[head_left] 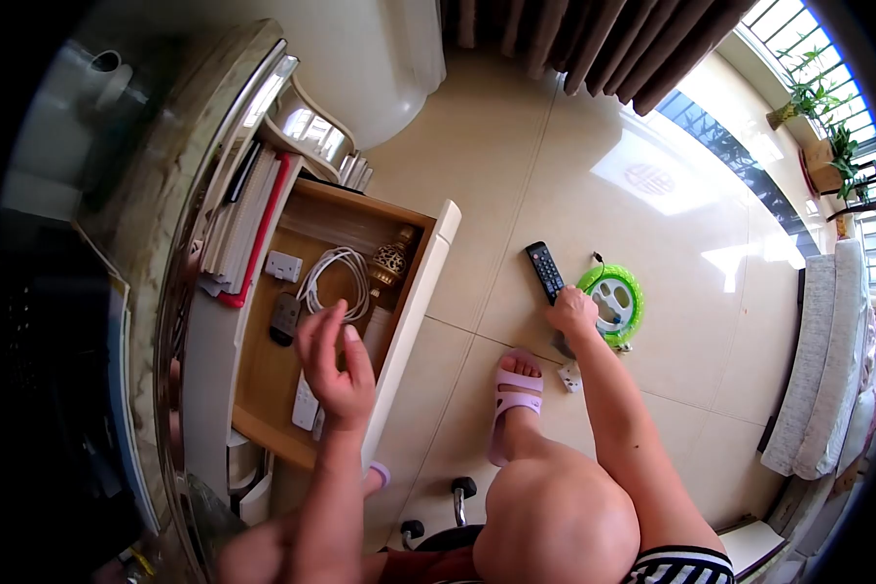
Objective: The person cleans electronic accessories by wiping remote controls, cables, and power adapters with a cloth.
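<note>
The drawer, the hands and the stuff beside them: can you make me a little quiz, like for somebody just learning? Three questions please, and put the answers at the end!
1. True or false: the white cable lies coiled inside the open drawer.
2. Pick one. The right hand is at one end of the:
A) curtain
B) black remote
C) plant
3. Fill in the colour: the round thing close to the right hand is bright ____ around its edge.

Key: 1. True. 2. B. 3. Green.
</note>
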{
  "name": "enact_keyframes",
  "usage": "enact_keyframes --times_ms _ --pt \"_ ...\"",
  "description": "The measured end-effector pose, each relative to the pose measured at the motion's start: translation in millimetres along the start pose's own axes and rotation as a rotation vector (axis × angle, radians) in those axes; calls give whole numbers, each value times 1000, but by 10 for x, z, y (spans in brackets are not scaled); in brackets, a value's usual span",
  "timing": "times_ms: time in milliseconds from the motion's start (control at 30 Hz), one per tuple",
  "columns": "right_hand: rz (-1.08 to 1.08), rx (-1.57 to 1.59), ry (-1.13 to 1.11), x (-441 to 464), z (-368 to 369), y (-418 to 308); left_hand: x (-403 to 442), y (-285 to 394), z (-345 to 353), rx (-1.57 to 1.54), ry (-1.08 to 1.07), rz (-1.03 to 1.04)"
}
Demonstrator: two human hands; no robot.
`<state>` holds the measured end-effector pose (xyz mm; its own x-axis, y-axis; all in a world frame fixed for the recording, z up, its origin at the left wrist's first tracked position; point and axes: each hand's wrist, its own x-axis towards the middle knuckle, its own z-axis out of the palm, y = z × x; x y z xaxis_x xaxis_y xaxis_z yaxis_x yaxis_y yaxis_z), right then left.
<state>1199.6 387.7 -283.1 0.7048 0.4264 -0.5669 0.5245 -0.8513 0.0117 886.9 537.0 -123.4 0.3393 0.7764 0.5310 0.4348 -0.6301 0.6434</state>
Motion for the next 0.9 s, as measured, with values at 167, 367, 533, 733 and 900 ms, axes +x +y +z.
enact_keyframes --times_ms 167,367,533,733,900 --pt "-47 218 -33 -145 -141 -32 -20 387 -220 -51 -87 22" --pt "-466 914 -180 -793 -688 -245 -6 867 -500 -171 -67 68" --pt "-834 787 -166 -1659 -1642 -664 21 1247 -798 -240 -144 61" --pt "-1308 481 -71 -2813 -2496 -1142 10 1450 -1174 -575 -190 -78" --pt "-1461 443 214 -3679 -2368 -1387 -34 1713 -1602 -753 67 -194"
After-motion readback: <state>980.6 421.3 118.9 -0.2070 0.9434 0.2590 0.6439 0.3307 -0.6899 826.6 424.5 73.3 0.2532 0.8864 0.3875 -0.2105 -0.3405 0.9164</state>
